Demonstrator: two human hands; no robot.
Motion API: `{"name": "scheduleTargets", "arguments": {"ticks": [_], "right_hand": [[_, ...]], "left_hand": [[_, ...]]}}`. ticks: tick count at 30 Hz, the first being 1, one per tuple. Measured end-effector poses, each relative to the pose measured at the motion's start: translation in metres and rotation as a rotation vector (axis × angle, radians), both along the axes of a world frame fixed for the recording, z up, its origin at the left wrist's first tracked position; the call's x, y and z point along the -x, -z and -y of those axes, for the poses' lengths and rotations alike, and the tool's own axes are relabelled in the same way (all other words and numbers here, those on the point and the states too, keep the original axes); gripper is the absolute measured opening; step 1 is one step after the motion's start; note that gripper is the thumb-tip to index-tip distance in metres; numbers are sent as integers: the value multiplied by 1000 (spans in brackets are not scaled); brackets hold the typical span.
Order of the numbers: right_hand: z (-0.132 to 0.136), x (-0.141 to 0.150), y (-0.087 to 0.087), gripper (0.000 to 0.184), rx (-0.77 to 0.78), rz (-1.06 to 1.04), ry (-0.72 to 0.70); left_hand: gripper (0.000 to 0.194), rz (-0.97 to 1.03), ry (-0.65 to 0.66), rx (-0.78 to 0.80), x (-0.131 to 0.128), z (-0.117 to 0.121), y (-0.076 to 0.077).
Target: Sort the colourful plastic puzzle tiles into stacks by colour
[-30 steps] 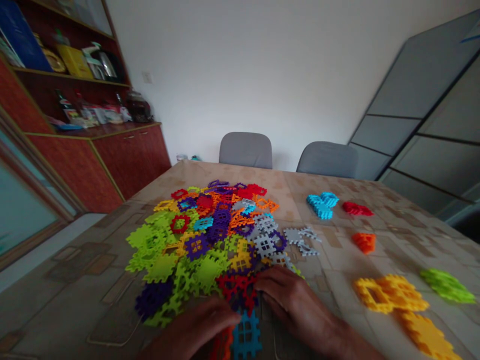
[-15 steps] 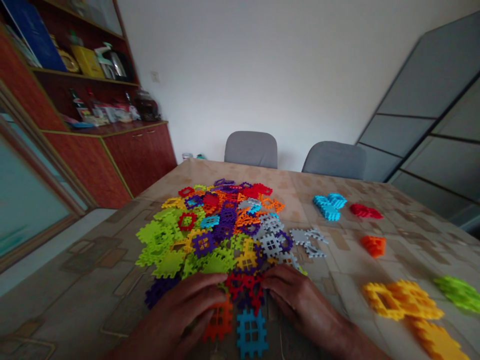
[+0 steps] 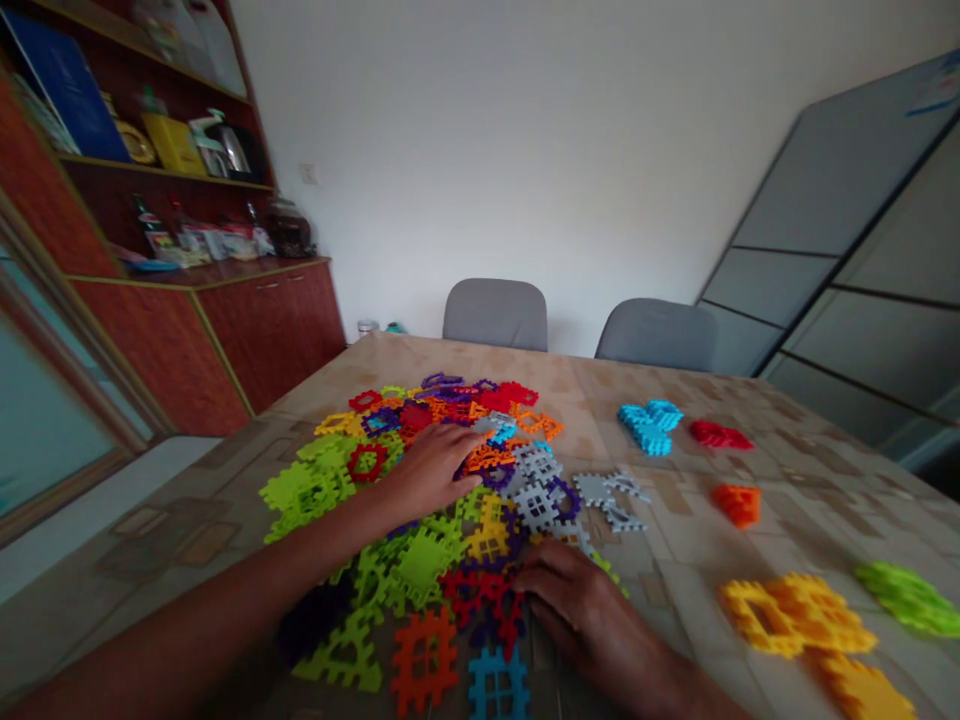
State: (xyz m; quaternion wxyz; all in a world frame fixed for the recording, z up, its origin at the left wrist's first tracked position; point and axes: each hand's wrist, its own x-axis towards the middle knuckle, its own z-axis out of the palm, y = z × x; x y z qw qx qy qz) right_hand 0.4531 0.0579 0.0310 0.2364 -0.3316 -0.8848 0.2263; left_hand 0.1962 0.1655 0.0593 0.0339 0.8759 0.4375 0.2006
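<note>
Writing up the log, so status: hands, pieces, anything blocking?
Left hand over the pile. Right hand at red pieces. Left forearm hides part of the pile.

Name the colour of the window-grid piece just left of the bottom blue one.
The window-grid piece is orange; the head view shows it best.

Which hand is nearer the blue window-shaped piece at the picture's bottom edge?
Right. The right hand is just beyond the blue piece, to its right; the left hand is farther off, over the colored pile.
</note>
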Motion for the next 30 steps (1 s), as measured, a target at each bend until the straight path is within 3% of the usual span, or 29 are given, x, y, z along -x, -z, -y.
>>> {"name": "scheduleTargets", "arguments": {"ticks": [3, 5, 12, 17, 23, 27, 30], "right_hand": [[2, -1, -1, 28, 4, -13, -17], [2, -2, -1, 31, -3, -22, -30], [15, 2, -4, 22, -42, 82, 9], [30, 15, 1, 62, -143, 216, -105], [29, 16, 4, 64, -53, 237, 36], [27, 13, -1, 54, -18, 194, 72], [28, 14, -3, 38, -15, 186, 70]], "left_hand": [[55, -13, 16, 27, -15, -19, 3], [47, -8, 46, 46, -15, -15, 4], [29, 52, 148, 123, 29, 67, -5], [43, 86, 147, 81, 57, 107, 6], [37, 51, 156, 109, 65, 111, 3], [49, -9, 183, 178, 81, 108, -6], [39, -31, 165, 228, 90, 105, -10]]}}
